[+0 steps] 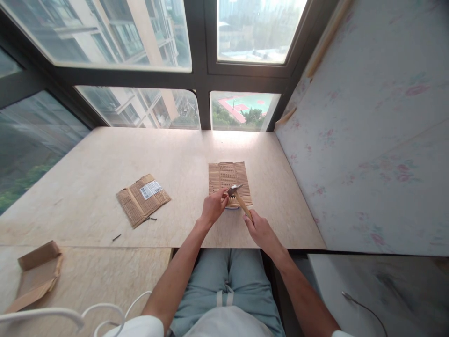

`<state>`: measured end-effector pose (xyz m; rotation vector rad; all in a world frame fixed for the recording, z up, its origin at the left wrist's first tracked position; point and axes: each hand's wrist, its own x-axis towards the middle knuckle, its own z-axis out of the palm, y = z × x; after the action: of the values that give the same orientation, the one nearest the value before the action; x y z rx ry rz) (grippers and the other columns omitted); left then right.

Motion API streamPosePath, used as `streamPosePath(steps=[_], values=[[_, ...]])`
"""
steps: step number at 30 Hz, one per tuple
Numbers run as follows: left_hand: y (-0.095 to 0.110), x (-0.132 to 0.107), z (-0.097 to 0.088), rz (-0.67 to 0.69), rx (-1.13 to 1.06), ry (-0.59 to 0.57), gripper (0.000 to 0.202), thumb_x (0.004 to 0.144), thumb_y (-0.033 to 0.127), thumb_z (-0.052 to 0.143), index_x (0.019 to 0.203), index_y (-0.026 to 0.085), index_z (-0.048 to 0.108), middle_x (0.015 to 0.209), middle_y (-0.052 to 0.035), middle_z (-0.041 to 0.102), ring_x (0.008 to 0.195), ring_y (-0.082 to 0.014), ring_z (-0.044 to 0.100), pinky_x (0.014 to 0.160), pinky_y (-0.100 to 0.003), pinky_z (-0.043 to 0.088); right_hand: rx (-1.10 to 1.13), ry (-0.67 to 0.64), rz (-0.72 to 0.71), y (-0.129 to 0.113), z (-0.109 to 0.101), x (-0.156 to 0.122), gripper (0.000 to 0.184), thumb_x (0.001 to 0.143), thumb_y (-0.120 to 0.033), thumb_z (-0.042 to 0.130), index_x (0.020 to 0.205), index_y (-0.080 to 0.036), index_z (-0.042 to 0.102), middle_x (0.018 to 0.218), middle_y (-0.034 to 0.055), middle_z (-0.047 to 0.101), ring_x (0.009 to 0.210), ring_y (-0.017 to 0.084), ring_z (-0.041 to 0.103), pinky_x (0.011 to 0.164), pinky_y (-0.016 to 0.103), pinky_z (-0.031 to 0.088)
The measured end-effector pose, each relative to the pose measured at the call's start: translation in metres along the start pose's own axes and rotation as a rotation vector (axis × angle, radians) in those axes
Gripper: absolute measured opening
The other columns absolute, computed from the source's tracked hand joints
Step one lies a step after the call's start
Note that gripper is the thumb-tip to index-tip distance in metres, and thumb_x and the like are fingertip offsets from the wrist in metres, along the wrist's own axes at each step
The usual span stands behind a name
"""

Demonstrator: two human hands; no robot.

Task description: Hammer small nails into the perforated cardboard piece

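Observation:
My right hand (261, 229) is wrapped round the wooden handle of a hammer (242, 203). The hammer's metal head is over a piece of corrugated cardboard (228, 174), close by the fingertips of my left hand (213, 208). Those fingers are pinched together above the cardboard's near part; what they hold is too small and covered to make out. Rows of small dark holes or marks run across the cardboard. A thin blue edge of something shows under its near side.
To the left lies another cardboard piece (135, 206) with a white label (150, 189). Nails or screws (152, 218) lie beside it, and another nail (116, 238) is nearer. An open cardboard box (40, 274) and white cable (105, 306) are at lower left. A papered wall (354, 150) bounds the right.

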<state>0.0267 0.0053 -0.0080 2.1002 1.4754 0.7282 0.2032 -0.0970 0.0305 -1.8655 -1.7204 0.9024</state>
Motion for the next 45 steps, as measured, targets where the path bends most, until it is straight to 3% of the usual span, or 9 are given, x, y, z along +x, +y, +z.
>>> streamPosePath(steps=[13, 18, 28, 38, 45], values=[[0.004, 0.0, -0.002, -0.037, 0.002, -0.002, 0.033, 0.089, 0.022, 0.063, 0.122, 0.021, 0.06, 0.094, -0.0047, 0.077, 0.081, -0.02, 0.073, 0.072, -0.029, 0.052, 0.007, 0.022, -0.01, -0.003, 0.001, -0.001, 0.025, 0.096, -0.039, 0.035, 0.089, -0.022, 0.052, 0.061, 0.0014, 0.055, 0.054, 0.02, 0.053, 0.053, 0.027, 0.028], [0.004, 0.001, -0.002, -0.044, 0.015, 0.0, 0.032, 0.088, 0.021, 0.063, 0.121, 0.023, 0.061, 0.095, -0.0035, 0.077, 0.085, -0.0207, 0.073, 0.071, -0.028, 0.052, -0.074, -0.011, 0.008, -0.004, 0.002, 0.001, 0.022, 0.094, -0.033, 0.036, 0.092, -0.02, 0.054, 0.062, 0.0036, 0.057, 0.055, 0.022, 0.056, 0.052, 0.028, 0.024], [0.005, 0.0, -0.002, -0.04, -0.008, 0.007, 0.033, 0.088, 0.02, 0.063, 0.121, 0.022, 0.062, 0.093, -0.0031, 0.077, 0.084, -0.0204, 0.073, 0.072, -0.028, 0.052, -0.036, -0.004, 0.016, -0.002, 0.002, 0.0, 0.021, 0.094, -0.035, 0.036, 0.086, -0.022, 0.05, 0.06, 0.0014, 0.053, 0.054, 0.021, 0.054, 0.053, 0.028, 0.026], [0.004, 0.001, -0.002, -0.089, -0.149, 0.036, 0.044, 0.082, 0.014, 0.067, 0.125, 0.022, 0.059, 0.094, -0.0023, 0.077, 0.073, -0.0159, 0.071, 0.07, -0.027, 0.053, 0.055, 0.035, 0.015, 0.007, -0.002, -0.008, 0.024, 0.095, -0.042, 0.039, 0.084, -0.023, 0.049, 0.061, -0.0009, 0.054, 0.056, 0.019, 0.053, 0.054, 0.027, 0.03], [0.004, -0.002, -0.004, -0.043, -0.219, 0.077, 0.043, 0.081, 0.013, 0.067, 0.123, 0.023, 0.059, 0.103, -0.0014, 0.075, 0.065, -0.0122, 0.066, 0.066, -0.025, 0.052, 0.108, 0.044, 0.041, 0.014, 0.003, -0.021, 0.028, 0.096, -0.045, 0.039, 0.081, -0.023, 0.049, 0.058, -0.0035, 0.05, 0.053, 0.017, 0.05, 0.052, 0.026, 0.031]])
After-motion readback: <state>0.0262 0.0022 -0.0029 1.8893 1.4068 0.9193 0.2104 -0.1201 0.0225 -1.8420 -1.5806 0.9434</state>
